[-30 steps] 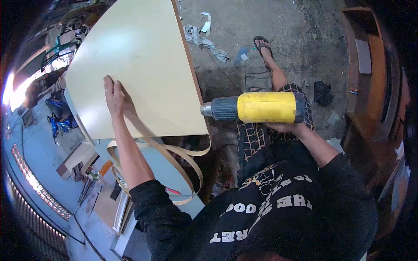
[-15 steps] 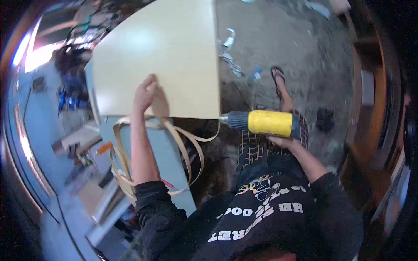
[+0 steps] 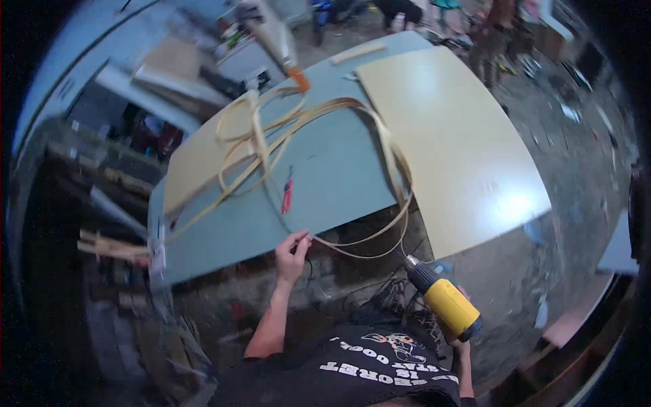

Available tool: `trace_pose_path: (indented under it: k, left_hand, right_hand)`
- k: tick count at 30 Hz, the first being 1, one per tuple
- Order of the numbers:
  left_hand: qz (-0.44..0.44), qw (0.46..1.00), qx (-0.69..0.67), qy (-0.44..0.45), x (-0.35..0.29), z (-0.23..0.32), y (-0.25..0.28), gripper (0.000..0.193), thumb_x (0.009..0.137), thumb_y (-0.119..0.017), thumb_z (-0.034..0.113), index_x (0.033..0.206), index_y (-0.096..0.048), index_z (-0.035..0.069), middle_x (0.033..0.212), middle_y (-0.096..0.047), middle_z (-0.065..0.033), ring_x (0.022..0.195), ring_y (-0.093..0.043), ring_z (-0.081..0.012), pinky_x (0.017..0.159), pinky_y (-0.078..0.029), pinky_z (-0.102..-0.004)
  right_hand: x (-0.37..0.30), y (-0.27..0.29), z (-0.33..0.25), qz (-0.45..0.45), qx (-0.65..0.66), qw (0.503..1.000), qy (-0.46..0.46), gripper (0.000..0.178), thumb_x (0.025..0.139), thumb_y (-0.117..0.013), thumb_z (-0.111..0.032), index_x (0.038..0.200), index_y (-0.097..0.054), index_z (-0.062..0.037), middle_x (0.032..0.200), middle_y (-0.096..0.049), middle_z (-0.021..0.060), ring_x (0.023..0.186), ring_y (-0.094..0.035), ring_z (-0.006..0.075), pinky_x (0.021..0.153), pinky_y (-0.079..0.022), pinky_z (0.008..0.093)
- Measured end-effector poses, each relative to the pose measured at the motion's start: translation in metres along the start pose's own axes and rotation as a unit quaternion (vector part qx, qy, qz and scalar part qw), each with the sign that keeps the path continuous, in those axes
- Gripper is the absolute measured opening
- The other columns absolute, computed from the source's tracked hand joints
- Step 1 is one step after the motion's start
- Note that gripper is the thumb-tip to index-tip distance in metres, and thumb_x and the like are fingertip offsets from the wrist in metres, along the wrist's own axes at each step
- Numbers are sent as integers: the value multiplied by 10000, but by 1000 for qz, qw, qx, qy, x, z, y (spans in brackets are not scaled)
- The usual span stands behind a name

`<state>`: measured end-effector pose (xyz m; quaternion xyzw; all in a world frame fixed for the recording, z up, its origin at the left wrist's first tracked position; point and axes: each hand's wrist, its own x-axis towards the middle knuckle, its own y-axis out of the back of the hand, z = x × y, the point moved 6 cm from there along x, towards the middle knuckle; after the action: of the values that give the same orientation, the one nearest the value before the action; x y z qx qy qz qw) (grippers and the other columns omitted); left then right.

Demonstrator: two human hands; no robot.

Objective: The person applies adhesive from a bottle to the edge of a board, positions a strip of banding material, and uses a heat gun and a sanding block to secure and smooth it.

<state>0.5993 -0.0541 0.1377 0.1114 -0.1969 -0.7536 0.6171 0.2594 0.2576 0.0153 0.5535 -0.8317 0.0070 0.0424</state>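
My left hand (image 3: 291, 256) pinches a long, pale edge-banding strip (image 3: 401, 178) between thumb and fingers, just off the near edge of the blue-grey table (image 3: 332, 183). Large loops of this strip lie over the table and sag past its edge. My right hand (image 3: 462, 344), partly hidden, is wrapped round the grip of a yellow and black heat gun (image 3: 451, 308). The gun's metal nozzle points up and left, close to the strip and the near corner of a cream board (image 3: 461, 136). Whether strip and board touch there, I cannot tell.
Red-handled pliers (image 3: 287, 195) lie on the table beside the loops. Another pale board (image 3: 203, 163) rests at the table's left end. An orange-tipped object (image 3: 297, 78) is near the far edge. Scraps litter the concrete floor at the right.
My view has swung left, bringing more of the table into sight. My left hand has gone from the board to the strip and now pinches it. The heat gun stays in my right hand.
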Motion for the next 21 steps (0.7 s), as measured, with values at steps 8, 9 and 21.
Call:
trace_pose_path:
  k: [8,9,21]
  left_hand:
    - [114,988,24,99,-173,-70,26,284,900,-647,139,1147,-682,2,980,-729,-86,895,-660,-133,804,-513,-294]
    - [101,983,4,150,-188,-77,13,288,883,-661,132,1138,-683,-1,976,-730,-92,895,-672,-146,805,-521,-302]
    - [-15,986,80,148,-203,-87,-74,296,870,-640,117,1137,-679,-3,942,-727,-136,866,-706,-230,813,-538,-339]
  right_hand:
    - [112,-81,-80,-205,-3,960,-192,251,940,-625,-134,1179,-596,-64,1040,-670,60,858,-663,154,757,-557,313]
    - [115,-96,-91,-220,106,936,-253,310,922,-648,-122,1218,-580,-59,1110,-655,74,925,-653,165,817,-545,319]
    - [-57,58,88,-140,-133,978,-82,383,907,-682,-189,1232,-561,-26,1169,-605,114,1041,-590,229,900,-474,339]
